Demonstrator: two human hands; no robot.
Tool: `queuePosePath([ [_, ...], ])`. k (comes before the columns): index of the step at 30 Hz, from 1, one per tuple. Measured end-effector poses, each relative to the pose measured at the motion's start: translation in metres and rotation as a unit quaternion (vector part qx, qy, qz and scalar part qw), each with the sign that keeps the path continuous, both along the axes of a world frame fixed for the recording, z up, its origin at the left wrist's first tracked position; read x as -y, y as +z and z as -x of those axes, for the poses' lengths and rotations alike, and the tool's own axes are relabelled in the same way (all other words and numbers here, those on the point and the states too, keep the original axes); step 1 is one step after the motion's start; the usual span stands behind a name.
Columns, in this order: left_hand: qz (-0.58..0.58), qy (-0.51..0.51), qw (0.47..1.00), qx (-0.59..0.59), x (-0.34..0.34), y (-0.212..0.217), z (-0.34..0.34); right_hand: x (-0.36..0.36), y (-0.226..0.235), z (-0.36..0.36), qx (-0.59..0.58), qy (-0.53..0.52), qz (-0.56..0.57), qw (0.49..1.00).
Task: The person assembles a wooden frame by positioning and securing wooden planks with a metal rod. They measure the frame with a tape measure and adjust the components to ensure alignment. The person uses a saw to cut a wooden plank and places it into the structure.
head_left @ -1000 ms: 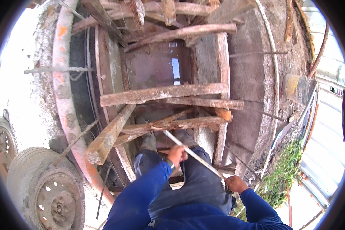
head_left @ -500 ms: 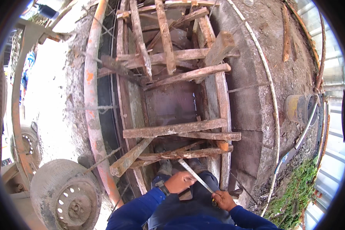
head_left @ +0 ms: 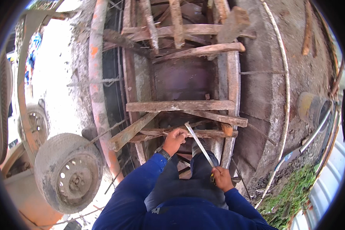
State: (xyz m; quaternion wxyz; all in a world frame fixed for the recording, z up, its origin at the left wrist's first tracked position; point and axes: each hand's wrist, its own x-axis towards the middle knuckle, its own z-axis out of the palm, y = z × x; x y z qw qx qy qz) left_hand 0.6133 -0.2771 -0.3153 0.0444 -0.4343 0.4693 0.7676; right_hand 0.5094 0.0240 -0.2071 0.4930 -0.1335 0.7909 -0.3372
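In my right hand [head_left: 223, 178] is a tape measure, its yellow and black case mostly hidden by the fingers. The pale tape blade [head_left: 199, 144] sticks out forward and slightly left, its free end close to a rough timber crosspiece [head_left: 209, 133]. My left hand [head_left: 175, 140], with a watch at the wrist, is at that crosspiece, left of the blade's tip and apart from it. Its fingers are curled together; what they hold, if anything, is too small to make out. Just beyond lies a thicker squared beam [head_left: 180, 105] across the wooden formwork sides.
More loose timbers [head_left: 197, 51] cross the trench farther ahead. A slanting plank [head_left: 136, 130] and thin steel rods jut out on the left, beside an orange-marked pipe [head_left: 96, 73] and a muddy wheel [head_left: 69, 174]. A bucket [head_left: 309, 109] stands right, past a white pipe [head_left: 285, 82].
My left hand has moved forward to the timber crosspiece. The tape blade has swung to point more straight ahead, still held in my right hand. The whole view has shifted.
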Motion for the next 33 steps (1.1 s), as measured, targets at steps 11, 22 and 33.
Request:
queuePosePath([
  [11, -0.040, 0.264, 0.964, -0.016, 0.054, -0.003, 0.004, 0.170, -0.037, 0.089, -0.101, 0.243, -0.053, 0.963],
  [22, -0.098, 0.363, 0.926, -0.034, 0.058, -0.024, -0.026, 0.225, -0.034, 0.065, -0.114, 0.340, -0.084, 0.930],
  [33, -0.079, 0.230, 0.963, -0.111, -0.026, -0.028, -0.091, 0.191, -0.022, 0.042, -0.014, 0.272, -0.119, 0.955],
])
